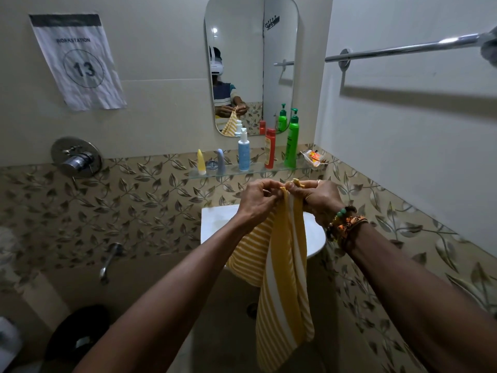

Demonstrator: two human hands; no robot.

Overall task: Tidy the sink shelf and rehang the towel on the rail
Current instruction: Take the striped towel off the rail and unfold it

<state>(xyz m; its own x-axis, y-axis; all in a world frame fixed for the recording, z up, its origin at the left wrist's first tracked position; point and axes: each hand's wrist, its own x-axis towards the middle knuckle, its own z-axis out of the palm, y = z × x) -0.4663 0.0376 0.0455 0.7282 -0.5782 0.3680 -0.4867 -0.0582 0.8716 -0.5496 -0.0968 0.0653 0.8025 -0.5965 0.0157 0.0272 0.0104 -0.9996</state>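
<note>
2 bare forearms reach forward from the bottom edge, the right one wearing beaded bracelets [344, 224] at the wrist. Between them hangs the towel [282, 278], yellow with white stripes, folded lengthwise and dropping in loose folds in front of the sink [215, 219]. Its lower end hangs free, touching nothing.

The hands meet at the towel's top edge, almost touching each other. The left hand [258, 197] pinches the edge with curled fingertips. The right hand [317, 200] is closed round a bunch of the cloth, and a small yellow corner pokes up above its fingers. Both hands hold the towel just above the white sink and just below the shelf.

Behind the hands, the glass shelf [231, 170] is fixed to the leaf-patterned tile band. 5 containers stand upright on it in a row, from left to right: a yellow tube [201, 162], a grey-blue tube [220, 161], a blue spray bottle [244, 154], a red bottle [269, 149] and a green pump bottle [291, 144]. A crumpled packet [313, 158] lies at the right end.

Above the shelf hangs the mirror [252, 49], which shows the person holding the towel. On the wall to the left are a chrome valve [76, 157], a spout [110, 261] below it, and a paper sign [78, 60] marked 13.

The rail [403, 47] runs along the right wall, high up and well apart from the towel.
</note>
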